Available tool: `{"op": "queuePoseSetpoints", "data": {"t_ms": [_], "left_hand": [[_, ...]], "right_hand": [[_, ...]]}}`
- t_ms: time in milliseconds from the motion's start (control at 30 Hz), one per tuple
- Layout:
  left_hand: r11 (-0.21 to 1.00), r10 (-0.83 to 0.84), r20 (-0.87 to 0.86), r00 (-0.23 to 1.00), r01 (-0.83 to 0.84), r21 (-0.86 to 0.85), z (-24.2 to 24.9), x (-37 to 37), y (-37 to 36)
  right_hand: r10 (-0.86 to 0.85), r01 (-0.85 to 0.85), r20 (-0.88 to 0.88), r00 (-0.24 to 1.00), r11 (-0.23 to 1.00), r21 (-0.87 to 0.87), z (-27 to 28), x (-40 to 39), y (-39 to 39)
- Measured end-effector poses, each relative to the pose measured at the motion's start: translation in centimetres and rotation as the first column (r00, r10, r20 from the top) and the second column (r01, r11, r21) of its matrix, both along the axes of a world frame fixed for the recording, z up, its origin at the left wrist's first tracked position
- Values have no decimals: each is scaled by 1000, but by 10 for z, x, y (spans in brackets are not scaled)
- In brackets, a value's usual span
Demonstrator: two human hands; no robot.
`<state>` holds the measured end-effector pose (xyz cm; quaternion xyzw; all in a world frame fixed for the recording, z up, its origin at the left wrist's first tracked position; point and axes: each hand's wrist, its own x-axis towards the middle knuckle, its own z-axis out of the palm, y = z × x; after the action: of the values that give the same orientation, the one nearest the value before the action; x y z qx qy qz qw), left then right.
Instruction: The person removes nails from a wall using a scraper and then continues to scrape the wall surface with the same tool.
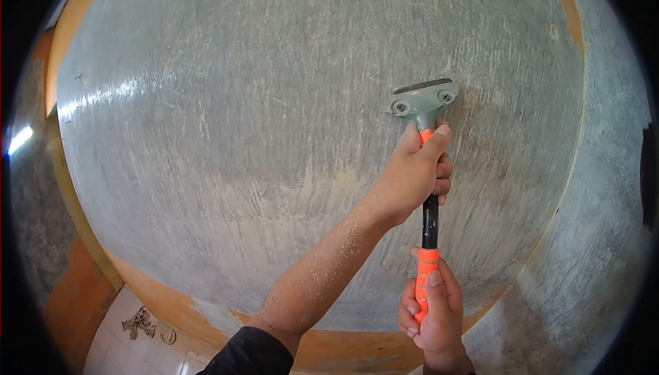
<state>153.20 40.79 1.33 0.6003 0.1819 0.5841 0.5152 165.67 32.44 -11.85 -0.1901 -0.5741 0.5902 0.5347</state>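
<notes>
A long-handled scraper (430, 224) with a grey-green head, two screws, a dark blade edge and orange grips stands almost upright against the grey wall (274, 114). High on the handle, just under the head, my left hand (419, 169) is closed around the upper orange grip, thumb pointing up. Pale flakes of dust speckle my left forearm. My right hand (436, 306) wraps the lower orange grip near the handle's end. Between the two hands the black shaft shows bare. The wall's surface is streaked and patchy, with a pale worn band at mid height.
Orange bands (343, 349) border the grey wall below and at the sides. To the right, another grey wall (570, 258) meets it at a corner. On the tiled floor (123, 347) at lower left lie a crumpled patterned cloth (140, 323) and a small ring (168, 336).
</notes>
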Motion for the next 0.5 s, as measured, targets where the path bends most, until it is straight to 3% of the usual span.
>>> {"op": "queuePoseSetpoints", "data": {"t_ms": [100, 300, 367, 500], "left_hand": [[999, -11, 17, 1000, 10, 34, 13, 0, 5], [1000, -8, 36, 999, 9, -13, -13, -5, -2], [1000, 1, 26, 1000, 0, -15, -21, -7, -4], [1000, 3, 32, 999, -3, -20, -15, -4, -2]], "right_hand": [[-10, 10, -8, 1000, 998, 57, 11, -3, 8], [64, -64, -7, 998, 998, -13, -12, 2, 0], [13, -13, 24, 1000, 1000, -8, -13, -3, -3], [45, -44, 33, 998, 999, -13, -12, 5, 3]]}}
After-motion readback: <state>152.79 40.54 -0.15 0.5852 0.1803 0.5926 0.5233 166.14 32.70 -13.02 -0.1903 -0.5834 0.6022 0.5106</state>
